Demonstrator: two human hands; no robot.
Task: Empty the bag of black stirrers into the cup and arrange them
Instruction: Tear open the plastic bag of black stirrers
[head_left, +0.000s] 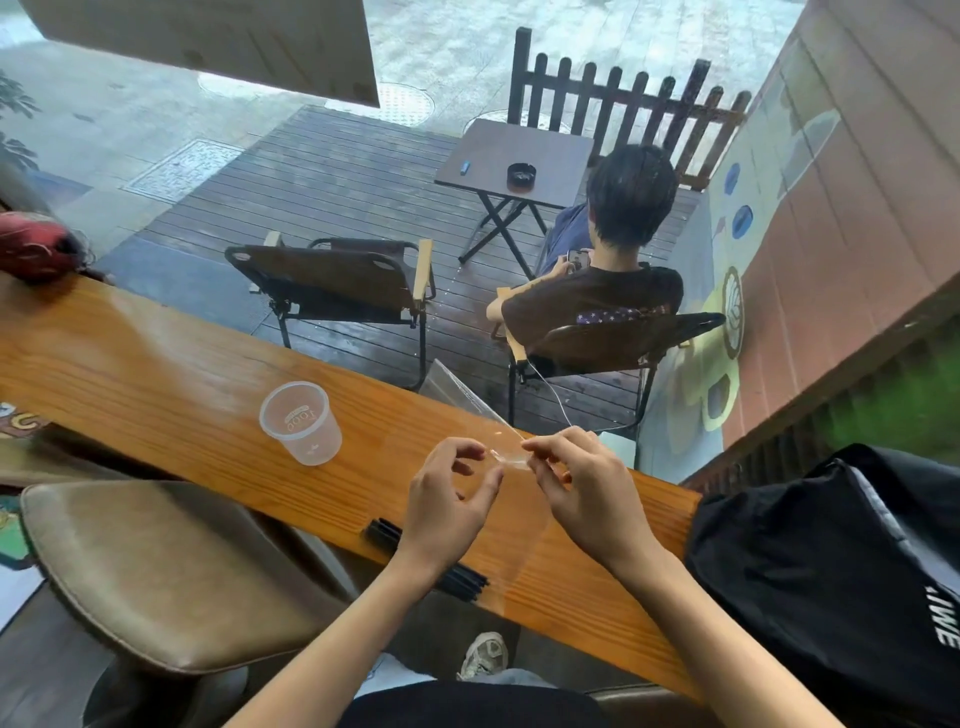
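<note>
Left hand (449, 499) and right hand (587, 488) both pinch the clear bag's (511, 462) top edge, fingers curled; stirrers (384, 531) lie inside. Cup (301, 421) stands upright nearby on the counter (156, 364).

Clear bag (511, 460), top edge pinched between my left hand (449, 501) and right hand (589, 491), hangs over the counter (156, 374); black stirrers (384, 532) bunched at its bottom. Translucent cup (301, 422) upright at ten o'clock.

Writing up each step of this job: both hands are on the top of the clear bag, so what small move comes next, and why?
Probably pull the bag mouth open: left hand and right hand pinch its top edge, the black stirrers lie inside, and the cup stands empty.
</note>
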